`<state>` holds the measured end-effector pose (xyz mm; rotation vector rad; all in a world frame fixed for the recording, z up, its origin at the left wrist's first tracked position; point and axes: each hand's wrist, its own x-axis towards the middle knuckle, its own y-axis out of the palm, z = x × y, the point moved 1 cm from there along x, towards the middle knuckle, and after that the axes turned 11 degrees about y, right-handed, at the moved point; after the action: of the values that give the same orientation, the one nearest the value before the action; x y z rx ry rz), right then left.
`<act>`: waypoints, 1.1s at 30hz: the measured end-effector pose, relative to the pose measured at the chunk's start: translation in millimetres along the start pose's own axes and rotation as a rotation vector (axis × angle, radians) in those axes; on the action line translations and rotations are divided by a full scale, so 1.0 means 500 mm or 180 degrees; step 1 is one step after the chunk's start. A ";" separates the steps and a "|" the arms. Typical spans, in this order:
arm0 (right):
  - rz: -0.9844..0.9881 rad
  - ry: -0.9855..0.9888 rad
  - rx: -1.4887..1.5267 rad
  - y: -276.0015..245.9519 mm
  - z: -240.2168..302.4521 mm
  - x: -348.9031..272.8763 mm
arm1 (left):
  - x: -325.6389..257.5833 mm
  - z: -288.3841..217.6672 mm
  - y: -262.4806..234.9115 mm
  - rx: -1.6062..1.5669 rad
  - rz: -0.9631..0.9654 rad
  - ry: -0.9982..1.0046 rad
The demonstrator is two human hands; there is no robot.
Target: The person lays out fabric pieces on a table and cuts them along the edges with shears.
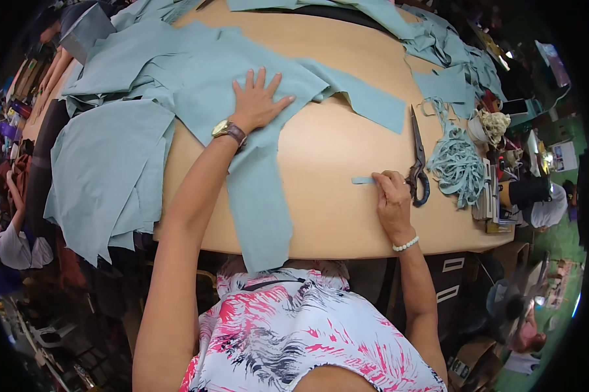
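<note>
My left hand (258,99) lies flat with fingers spread on a cut piece of pale blue-green fabric (255,170) that runs across the wooden table (334,196) and hangs over its near edge. My right hand (392,196) rests on the table and pinches the end of a small blue-green fabric strip (362,179). Large dark scissors (417,160) lie shut on the table just right of my right hand, their handles touching its knuckles.
More blue-green fabric pieces (105,170) are piled at the left and drape off the table. A tangle of fabric strips (456,163) lies right of the scissors. Fabric scraps (445,59) and clutter line the far right edge. Another person (13,242) sits at the left.
</note>
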<state>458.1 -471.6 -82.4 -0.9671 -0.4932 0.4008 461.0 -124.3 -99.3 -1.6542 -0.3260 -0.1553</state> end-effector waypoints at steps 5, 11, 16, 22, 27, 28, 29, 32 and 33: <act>-0.1240 0.0071 -0.0148 -0.071 -0.079 0.058 | 0.067 0.003 0.032 0.0090 0.0262 0.0037; -0.2241 0.0668 -0.1941 -0.195 -0.230 0.110 | 0.119 0.034 0.046 0.0686 -0.0441 -0.0186; -0.0724 0.1060 -0.0961 -0.140 -0.119 0.030 | 0.006 -0.041 -0.098 -0.0171 -0.1185 0.0468; -0.0922 0.0951 -0.1044 -0.047 -0.052 -0.035 | -0.313 -0.226 -0.172 -0.1394 -0.0078 0.1156; 0.0368 0.2193 0.0035 -0.102 -0.081 -0.065 | -0.389 -0.304 -0.146 -0.1145 -0.0043 0.1152; 0.0386 0.2208 0.0028 -0.115 -0.077 -0.083 | -0.389 -0.308 -0.142 -0.1160 -0.0024 0.1147; 0.0903 0.2476 0.0726 -0.129 -0.063 -0.098 | -0.389 -0.307 -0.137 -0.1054 -0.0081 0.1100; 0.1833 0.2571 0.1968 -0.154 -0.018 -0.162 | -0.386 -0.308 -0.124 -0.1017 -0.0187 0.1029; 0.2099 0.2485 0.1920 -0.159 -0.012 -0.183 | -0.384 -0.309 -0.121 -0.1045 -0.0243 0.0998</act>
<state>394.6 -564.9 -37.5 -0.5959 0.6539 0.6639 274.4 -295.5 -80.4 -1.9068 -0.1282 -0.5434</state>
